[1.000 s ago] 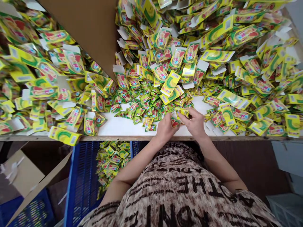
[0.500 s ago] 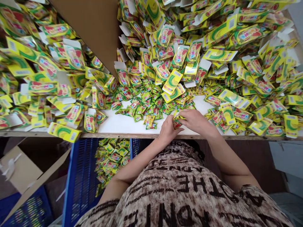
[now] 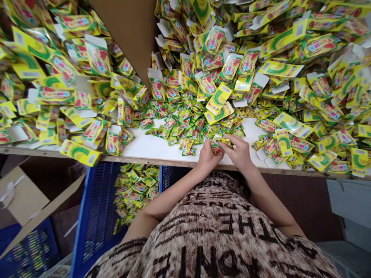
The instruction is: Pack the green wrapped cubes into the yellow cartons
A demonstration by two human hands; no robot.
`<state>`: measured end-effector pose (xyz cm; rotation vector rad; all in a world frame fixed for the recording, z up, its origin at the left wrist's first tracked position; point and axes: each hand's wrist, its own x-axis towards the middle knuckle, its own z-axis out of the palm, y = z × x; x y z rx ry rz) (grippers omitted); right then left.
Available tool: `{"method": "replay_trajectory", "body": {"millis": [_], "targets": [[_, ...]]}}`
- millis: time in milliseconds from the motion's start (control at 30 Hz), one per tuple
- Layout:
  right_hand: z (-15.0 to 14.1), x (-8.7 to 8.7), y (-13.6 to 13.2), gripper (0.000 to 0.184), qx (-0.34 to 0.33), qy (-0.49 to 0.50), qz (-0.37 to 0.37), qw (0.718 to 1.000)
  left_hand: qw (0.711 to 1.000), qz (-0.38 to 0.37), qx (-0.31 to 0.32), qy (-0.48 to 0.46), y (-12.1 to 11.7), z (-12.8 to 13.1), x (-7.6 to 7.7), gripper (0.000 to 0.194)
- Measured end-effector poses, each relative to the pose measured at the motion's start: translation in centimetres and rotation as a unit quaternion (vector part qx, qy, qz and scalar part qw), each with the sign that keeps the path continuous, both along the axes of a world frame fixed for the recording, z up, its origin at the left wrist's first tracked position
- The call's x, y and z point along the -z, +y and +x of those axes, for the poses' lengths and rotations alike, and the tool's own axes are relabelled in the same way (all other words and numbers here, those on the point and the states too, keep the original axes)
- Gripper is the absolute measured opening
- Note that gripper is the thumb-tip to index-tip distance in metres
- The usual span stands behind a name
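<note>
At frame centre, a small yellow-and-green printed cardboard carton (image 3: 216, 147) was held over the flat white surface (image 3: 162, 149), its left end enclosed by the curled grip of the left hand (image 3: 208, 158) and its right end pinched by the right hand (image 3: 239, 152). The seemingly thin card could be creased by overtight squeezing; the loose, pillow-shaped green sachets (image 3: 185, 125) beyond could be scattered by a knock.

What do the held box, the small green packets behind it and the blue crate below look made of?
Held box: probably thin card, printed; coloured print and a pale edge show, though much is covered.
Green packets: likely plastic or foil film, shiny, going by glints and puckered, pillowy shapes.
Blue crate: seemingly rigid moulded plastic, smooth, going by its even colour and slots.
</note>
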<state>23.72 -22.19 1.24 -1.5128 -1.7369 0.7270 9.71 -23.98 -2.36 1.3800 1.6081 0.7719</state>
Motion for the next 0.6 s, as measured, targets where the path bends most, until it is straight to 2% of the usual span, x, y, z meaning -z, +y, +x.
{"method": "replay_trajectory", "body": {"millis": [133,200,267,433,600], "targets": [[1.1,-1.6,1.0,0.024,-0.059,-0.023,-0.108,0.992,1.0,-0.004,0.003,-0.006,-0.2,0.1,0.1,0.045],[1.2,-2.4,1.4,0.024,-0.074,-0.055,-0.137,0.986,1.0,-0.002,0.007,-0.008,-0.3,0.1,0.2,0.046],[1.0,-2.8,1.6,0.019,-0.076,-0.101,-0.131,0.983,1.0,0.002,0.007,-0.005,-0.3,0.1,0.2,0.045],[-0.5,-2.3,1.5,0.01,-0.067,-0.186,-0.051,0.979,1.0,-0.002,-0.006,-0.005,-0.4,0.0,0.0,0.044],[-1.3,-2.6,1.5,0.005,-0.037,-0.243,-0.039,0.968,1.0,0.003,-0.012,-0.029,-0.3,-0.3,-0.2,0.043]]}}
